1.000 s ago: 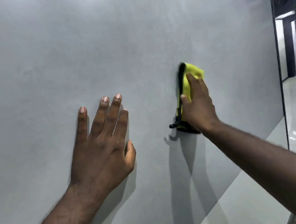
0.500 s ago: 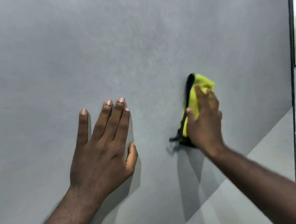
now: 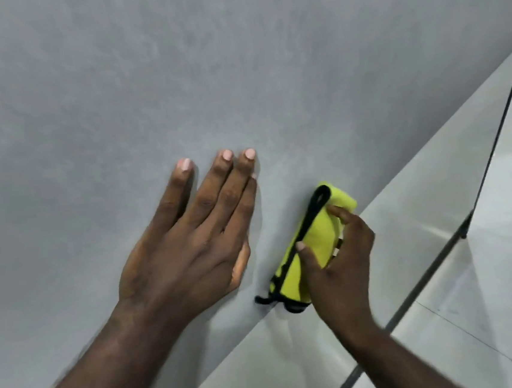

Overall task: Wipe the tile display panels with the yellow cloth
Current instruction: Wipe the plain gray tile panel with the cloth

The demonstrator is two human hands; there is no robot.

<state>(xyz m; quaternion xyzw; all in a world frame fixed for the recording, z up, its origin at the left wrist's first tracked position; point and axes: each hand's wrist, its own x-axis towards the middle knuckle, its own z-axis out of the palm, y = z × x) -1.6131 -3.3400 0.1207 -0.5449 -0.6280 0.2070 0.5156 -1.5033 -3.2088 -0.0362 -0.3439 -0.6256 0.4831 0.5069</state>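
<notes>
The right hand (image 3: 338,267) had its fingers (image 3: 342,213) curled over a folded yellow cloth (image 3: 318,238), the thumb pressed on the near face of the fold and the other fingertips bent across its upper end, so that the cloth was gripped and held against the surface behind it. The cloth was bright yellow with a black trim (image 3: 309,220) running along its left edge, ending in a small black loop or tag that stuck out at the lower left corner. It lay tilted, its upper end leaning right, and sat at the bottom edge of the grey tile display panel (image 3: 174,76), touching the panel just where that edge met the paler surface below. The left hand (image 3: 188,247) lay just beside the cloth on its left, apart from it, spread flat with the palm against the panel; its fingers were extended and holding nothing, the index finger a little separated from the other three, which lay close together, and the thumb tucked along the lower side. Both forearms reached in from the bottom of the view. The panel was a mottled matte grey that filled most of the view. Below and to the right of it lay a glossy pale floor (image 3: 477,297) with reflections, crossed by a thin dark frame bar (image 3: 436,264) running diagonally.
</notes>
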